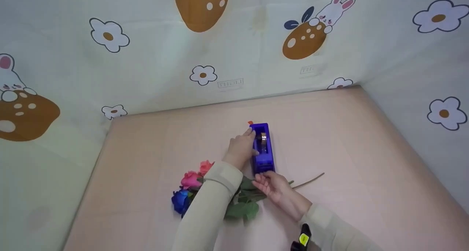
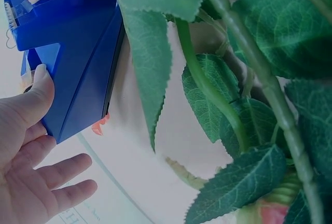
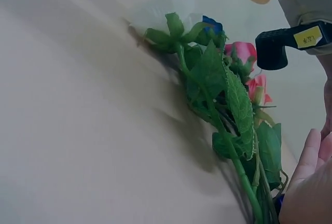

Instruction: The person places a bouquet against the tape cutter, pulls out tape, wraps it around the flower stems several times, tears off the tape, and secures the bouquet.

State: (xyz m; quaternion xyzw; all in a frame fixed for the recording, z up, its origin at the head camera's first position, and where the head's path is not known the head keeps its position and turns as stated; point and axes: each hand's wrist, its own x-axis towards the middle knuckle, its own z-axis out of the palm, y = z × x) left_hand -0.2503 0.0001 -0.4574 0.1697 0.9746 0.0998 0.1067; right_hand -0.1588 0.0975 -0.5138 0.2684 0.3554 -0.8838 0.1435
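A backdrop (image 1: 154,64), printed with rabbits (image 1: 331,14), brown strawberries (image 1: 304,42) and white blossoms (image 1: 110,38), is bordering the pinkish surface (image 1: 322,133) on three sides.

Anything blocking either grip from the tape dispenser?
Nothing visible: the left grip touches the tape dispenser, and the right grip is at its near end; rose stems pass beneath the right grip, not between.

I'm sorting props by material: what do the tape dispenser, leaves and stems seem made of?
Dispenser: likely hard plastic, satin-smooth, judging by its even blue colour and crisp moulded edges.
Leaves: probably fabric, matte, with pressed-looking veins and regularly toothed edges.
Stems: perhaps plastic, faintly shiny, the thick one ridged; any core is hidden.
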